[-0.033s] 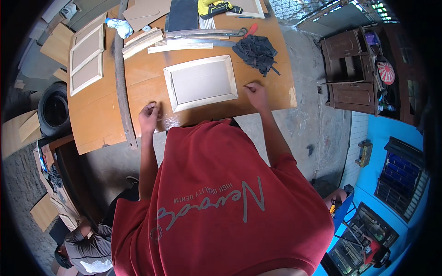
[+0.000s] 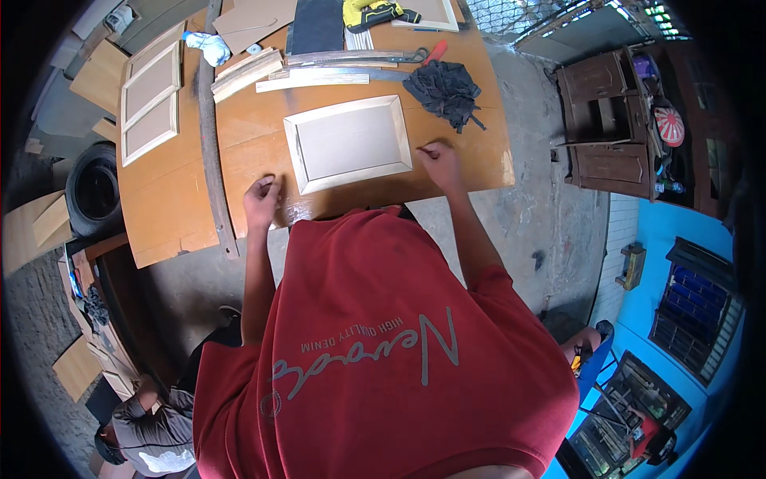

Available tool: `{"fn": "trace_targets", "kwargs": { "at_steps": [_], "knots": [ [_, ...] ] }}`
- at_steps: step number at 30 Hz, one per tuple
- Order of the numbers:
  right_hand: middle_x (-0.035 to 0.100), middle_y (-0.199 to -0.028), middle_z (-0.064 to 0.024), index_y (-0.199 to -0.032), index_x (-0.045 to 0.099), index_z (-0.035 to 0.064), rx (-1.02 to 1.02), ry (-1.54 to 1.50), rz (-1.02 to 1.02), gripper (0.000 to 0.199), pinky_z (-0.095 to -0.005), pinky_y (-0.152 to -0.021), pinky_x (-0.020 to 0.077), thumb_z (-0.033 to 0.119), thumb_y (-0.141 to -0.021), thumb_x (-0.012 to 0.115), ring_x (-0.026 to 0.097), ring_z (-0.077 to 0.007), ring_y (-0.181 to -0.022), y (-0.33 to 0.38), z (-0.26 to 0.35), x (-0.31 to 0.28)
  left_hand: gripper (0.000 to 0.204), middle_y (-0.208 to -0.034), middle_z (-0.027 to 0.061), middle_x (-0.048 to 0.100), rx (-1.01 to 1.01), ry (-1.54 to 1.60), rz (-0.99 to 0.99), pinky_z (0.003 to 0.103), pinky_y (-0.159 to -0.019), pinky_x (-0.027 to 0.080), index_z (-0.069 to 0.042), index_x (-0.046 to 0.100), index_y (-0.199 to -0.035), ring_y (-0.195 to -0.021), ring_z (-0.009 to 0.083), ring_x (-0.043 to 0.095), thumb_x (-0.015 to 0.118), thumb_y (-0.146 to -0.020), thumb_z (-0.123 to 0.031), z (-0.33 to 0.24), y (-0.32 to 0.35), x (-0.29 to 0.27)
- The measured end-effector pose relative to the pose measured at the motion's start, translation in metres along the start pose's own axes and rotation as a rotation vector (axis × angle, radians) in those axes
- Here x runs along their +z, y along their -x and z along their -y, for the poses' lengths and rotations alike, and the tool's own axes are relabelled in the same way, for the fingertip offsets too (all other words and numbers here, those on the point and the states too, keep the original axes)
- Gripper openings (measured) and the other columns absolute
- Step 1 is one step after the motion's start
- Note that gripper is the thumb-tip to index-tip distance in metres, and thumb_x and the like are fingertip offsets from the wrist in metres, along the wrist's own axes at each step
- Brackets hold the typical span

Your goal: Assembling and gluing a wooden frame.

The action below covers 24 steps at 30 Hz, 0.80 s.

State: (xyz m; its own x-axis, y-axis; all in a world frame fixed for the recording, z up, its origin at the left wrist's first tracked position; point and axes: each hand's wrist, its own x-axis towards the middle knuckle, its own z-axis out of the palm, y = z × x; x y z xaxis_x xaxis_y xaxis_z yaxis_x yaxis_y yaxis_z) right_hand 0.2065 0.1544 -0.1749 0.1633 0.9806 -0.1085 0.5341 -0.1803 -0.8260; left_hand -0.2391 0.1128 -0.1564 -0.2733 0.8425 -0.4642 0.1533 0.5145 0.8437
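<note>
A rectangular wooden frame [image 2: 301,169] with a pale grey-brown panel inside lies on the orange-brown table in front of me. My left hand [image 2: 262,202] is at the table's near edge, left of the frame's lower left corner, its fingers curled in. To the right of the frame is my right hand [image 2: 441,164], fingers drawn together, fingertips pointing at the frame's right side and slightly apart from it. Nothing shows sticking out of either hand. Beyond the right hand lies a crumpled black cloth [image 2: 444,92].
Behind the frame lie wooden strips [image 2: 319,81], a handsaw [image 2: 359,57] and a yellow-black power tool [image 2: 373,14]. A long dark bar [image 2: 214,152] crosses the table at left, beside a panelled frame [image 2: 150,104]. A seated person [image 2: 152,427] is at lower left.
Both hands have shifted very slightly: the left a little to the right, the right a little to the left, both closer to the frame. The frame has not moved.
</note>
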Motion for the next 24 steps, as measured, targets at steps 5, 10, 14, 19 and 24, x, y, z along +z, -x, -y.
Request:
{"fn": "trace_targets", "kwargs": {
  "at_steps": [5,10,14,19,24],
  "knots": [
    [0.076,-0.094,-0.0169,-0.096,0.073,0.0052,0.153,0.349,0.053,0.044,-0.0479,-0.084,0.0569,0.044,-0.077,0.082,0.073,-0.0358,-0.094,0.003,0.052,0.018,0.044,-0.086,0.0101,0.074,0.165,-0.317,-0.025,0.028,-0.063,0.054,0.006,0.07,-0.11,-0.072,0.0126,0.066,0.082,-0.088,-0.03,-0.022,-0.006,0.028],
    [0.075,-0.101,-0.0172,-0.102,0.071,0.0082,0.235,0.462,0.058,0.044,-0.0497,-0.087,0.0564,0.044,-0.078,0.081,0.072,-0.0385,-0.098,0.006,0.063,0.025,0.043,-0.083,0.0089,0.072,0.161,-0.346,-0.03,0.028,-0.067,0.055,0.006,0.069,-0.109,-0.072,0.013,0.066,0.083,-0.087,-0.029,-0.029,-0.005,0.035],
    [0.074,-0.102,-0.0171,-0.102,0.071,0.0087,0.231,0.477,0.081,0.042,-0.0501,-0.086,0.0569,0.042,-0.079,0.08,0.072,-0.0388,-0.098,0.003,0.068,0.023,0.04,-0.081,0.0065,0.07,0.167,-0.13,-0.013,0.028,-0.069,0.055,0.004,0.069,-0.106,-0.072,0.012,0.064,0.082,-0.088,-0.028,-0.007,-0.016,0.03],
    [0.075,-0.1,-0.017,-0.1,0.071,0.0087,0.2,0.488,0.076,0.04,-0.0502,-0.084,0.0573,0.041,-0.079,0.08,0.072,-0.0386,-0.098,0.002,0.063,0.022,0.039,-0.082,0.0059,0.07,0.107,-0.108,-0.003,0.028,-0.07,0.054,0.004,0.069,-0.106,-0.073,0.0112,0.063,0.082,-0.089,-0.029,-0.004,-0.019,0.032],
    [0.075,-0.098,-0.0167,-0.1,0.072,0.009,0.216,0.473,0.071,0.042,-0.0499,-0.084,0.0573,0.043,-0.078,0.08,0.072,-0.0389,-0.096,0.001,0.061,0.023,0.039,-0.081,0.0054,0.07,0.089,-0.117,-0.005,0.027,-0.069,0.054,0.004,0.069,-0.105,-0.073,0.0107,0.062,0.081,-0.089,-0.03,-0.006,-0.019,0.032]
  ]
}}
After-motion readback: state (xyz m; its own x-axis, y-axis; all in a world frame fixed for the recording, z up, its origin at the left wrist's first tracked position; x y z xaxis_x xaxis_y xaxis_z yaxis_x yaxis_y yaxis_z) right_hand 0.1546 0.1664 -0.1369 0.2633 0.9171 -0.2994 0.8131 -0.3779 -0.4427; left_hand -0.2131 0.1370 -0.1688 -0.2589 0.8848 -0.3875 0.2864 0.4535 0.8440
